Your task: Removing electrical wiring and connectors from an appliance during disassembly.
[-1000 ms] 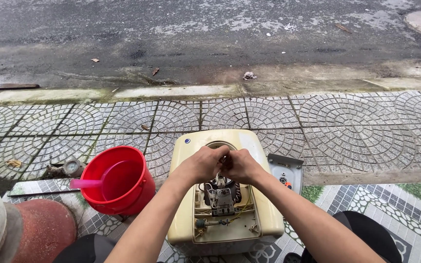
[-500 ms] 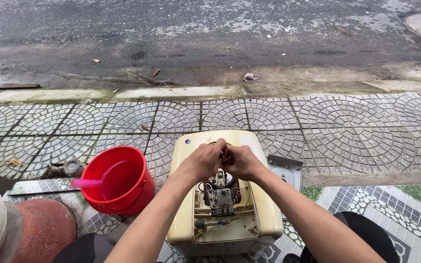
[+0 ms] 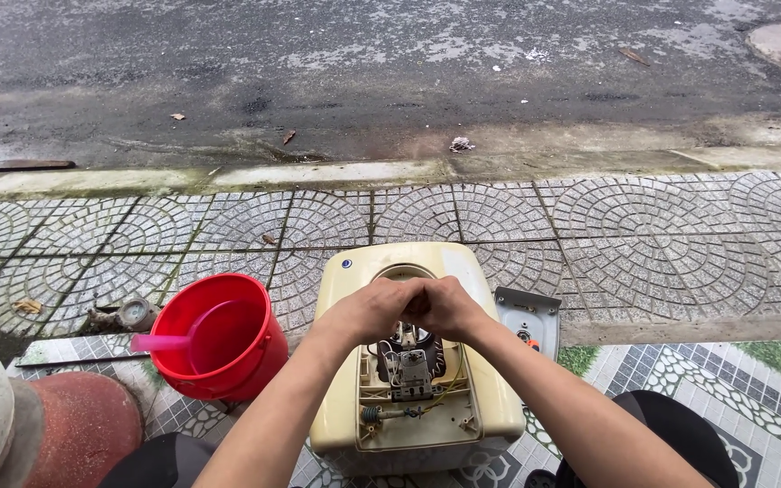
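A cream boxy appliance (image 3: pixel 485 398) stands on the paved ground before me with its cover off, showing a white part, wires and a round opening inside. My left hand (image 3: pixel 368 310) and my right hand (image 3: pixel 446 305) meet above that opening, fingers curled and pressed together. What they grip between them is hidden by the fingers.
A red bucket (image 3: pixel 255 357) with a pink scoop (image 3: pixel 174 340) stands left of the appliance. A grey cover panel (image 3: pixel 528 318) lies to its right. A small gauge fitting (image 3: pixel 133 314) lies further left. A red and white cylinder (image 3: pixel 38 429) sits at lower left. A kerb and wet road lie beyond.
Both hands stayed clasped over the opening and shifted slightly; the view moved a little.
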